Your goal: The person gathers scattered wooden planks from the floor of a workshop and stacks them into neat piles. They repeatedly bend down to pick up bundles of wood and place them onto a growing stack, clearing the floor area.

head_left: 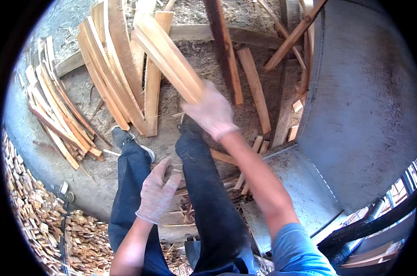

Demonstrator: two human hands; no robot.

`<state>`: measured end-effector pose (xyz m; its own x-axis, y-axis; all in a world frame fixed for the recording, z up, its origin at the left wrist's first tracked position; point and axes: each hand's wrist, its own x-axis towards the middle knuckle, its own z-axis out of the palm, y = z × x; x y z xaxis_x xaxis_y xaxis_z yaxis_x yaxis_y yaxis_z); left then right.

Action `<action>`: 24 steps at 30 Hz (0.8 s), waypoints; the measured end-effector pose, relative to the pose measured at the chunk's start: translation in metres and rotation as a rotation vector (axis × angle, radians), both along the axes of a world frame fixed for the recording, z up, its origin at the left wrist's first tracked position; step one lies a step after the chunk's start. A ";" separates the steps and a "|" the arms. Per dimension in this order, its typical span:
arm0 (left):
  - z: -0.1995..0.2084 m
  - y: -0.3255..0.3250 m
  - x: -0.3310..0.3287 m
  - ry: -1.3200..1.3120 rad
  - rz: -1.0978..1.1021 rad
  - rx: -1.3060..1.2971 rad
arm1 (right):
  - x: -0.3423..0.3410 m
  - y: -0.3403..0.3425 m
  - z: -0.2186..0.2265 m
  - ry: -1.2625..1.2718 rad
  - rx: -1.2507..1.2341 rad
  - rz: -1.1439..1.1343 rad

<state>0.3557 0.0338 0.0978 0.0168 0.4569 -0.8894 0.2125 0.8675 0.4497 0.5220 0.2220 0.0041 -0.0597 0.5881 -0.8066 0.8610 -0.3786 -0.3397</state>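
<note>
gripped the pale timber (164, 55) by its near end in a clenched right hand (210, 112), near the long boards (109, 69); held the left hand (158, 191) empty, fingers loosely spread, between the legs (130, 179); seemed mid-handling; probably called for a steadied far end.

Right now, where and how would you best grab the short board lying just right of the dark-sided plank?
Probably grip the short board at its near end, across both long edges, coming from the near side: it looks narrow, and that end points this way, uncovered.
</note>
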 end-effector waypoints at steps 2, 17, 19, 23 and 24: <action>0.002 0.009 -0.002 0.007 -0.028 -0.031 | -0.059 0.018 -0.022 0.112 -0.022 -0.112; 0.039 0.054 -0.022 -0.058 -0.148 0.061 | 0.195 -0.024 -0.144 -0.662 0.247 -0.058; 0.040 0.055 -0.027 -0.072 -0.193 0.096 | 0.208 -0.019 -0.157 -0.703 0.131 -0.048; 0.040 0.065 -0.034 -0.105 -0.248 0.097 | 0.234 -0.014 -0.169 -0.663 0.043 -0.049; 0.039 0.066 -0.034 -0.102 -0.257 0.090 | 0.229 -0.014 -0.167 -0.685 0.048 0.013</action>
